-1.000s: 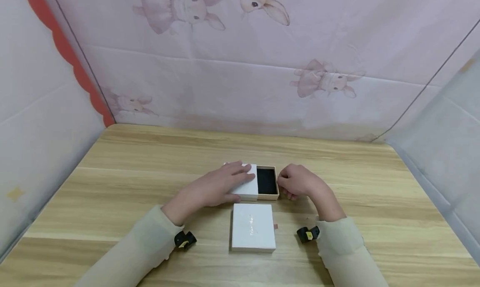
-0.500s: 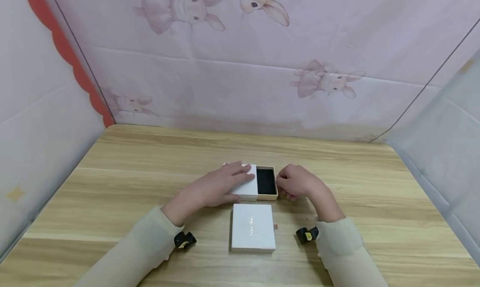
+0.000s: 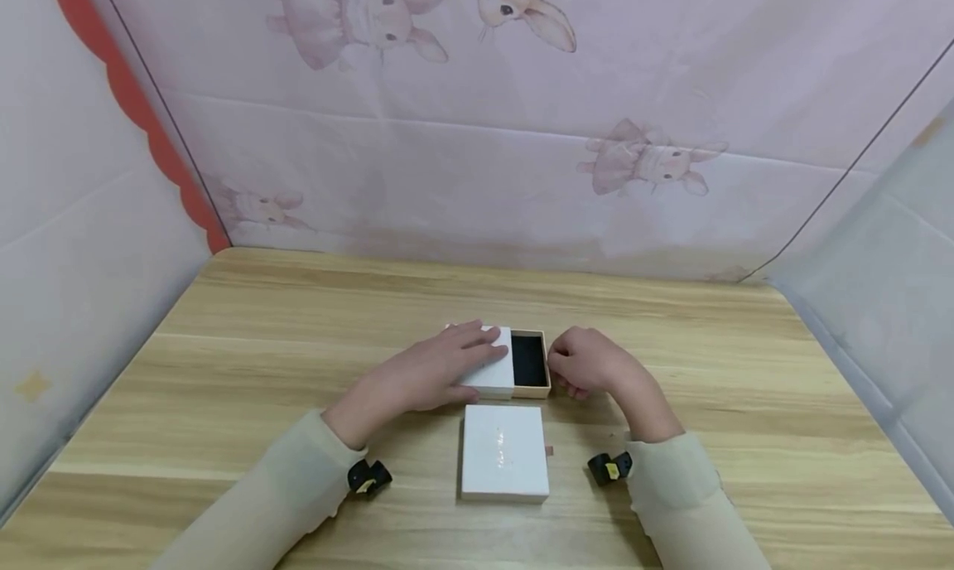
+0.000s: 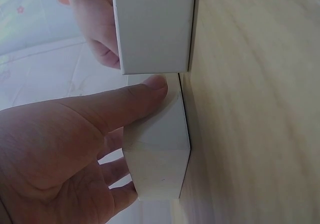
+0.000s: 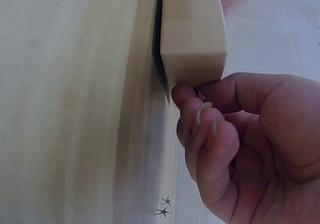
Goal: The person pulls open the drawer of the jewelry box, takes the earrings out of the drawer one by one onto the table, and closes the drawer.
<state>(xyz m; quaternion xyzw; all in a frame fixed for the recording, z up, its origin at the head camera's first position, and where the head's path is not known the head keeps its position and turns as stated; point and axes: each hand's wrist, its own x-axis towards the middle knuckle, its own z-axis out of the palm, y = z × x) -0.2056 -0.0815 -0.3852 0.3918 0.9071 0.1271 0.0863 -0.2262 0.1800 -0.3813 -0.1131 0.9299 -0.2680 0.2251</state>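
Observation:
A white drawer box (image 3: 488, 378) lies on the table with its tan inner tray (image 3: 532, 392) partly out to the right, black lining showing inside. Across the white sleeve spreads my left hand (image 3: 440, 367), thumb (image 4: 156, 83) on the near side and fingers over the top; it holds the box. My right hand (image 3: 592, 359) is at the tray's right end. There, in the right wrist view, thumb and forefinger pinch a small brownish pull tab (image 5: 200, 94), mostly hidden by the fingertips. A second white box (image 3: 503, 452) with gold lettering sits closed just in front.
From the second box's right side sticks a short pinkish ribbon tab (image 3: 549, 451). The wooden table (image 3: 298, 305) meets a rabbit-print cloth (image 3: 477, 189) at the back. Black wrist cameras hang at both cuffs.
The tray has slid slightly left into the sleeve, and my right hand has shifted left with it. My left hand and the near box stay in place.

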